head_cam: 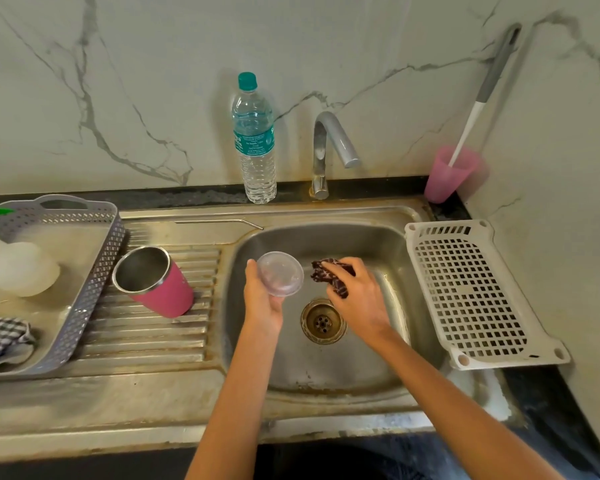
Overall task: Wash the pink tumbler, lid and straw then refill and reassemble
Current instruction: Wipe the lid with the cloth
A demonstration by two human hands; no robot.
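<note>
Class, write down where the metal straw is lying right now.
In the head view, the metal straw lies flat on the sink's back ledge, left of the tap, just in front of the water bottle and behind the pink tumbler.

Head-worn wide-angle view, looking forward and down, close over the sink [326, 382], wall behind

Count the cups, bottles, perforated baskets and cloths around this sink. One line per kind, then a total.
Cups: 2, pink tumbler and pink plastic cup
Bottles: 2, water bottle and spray bottle
Perforated baskets: 2, grey basket and white basket
Cloths: 2, checked cloth and dark cloth in the right hand
Total: 8
</note>
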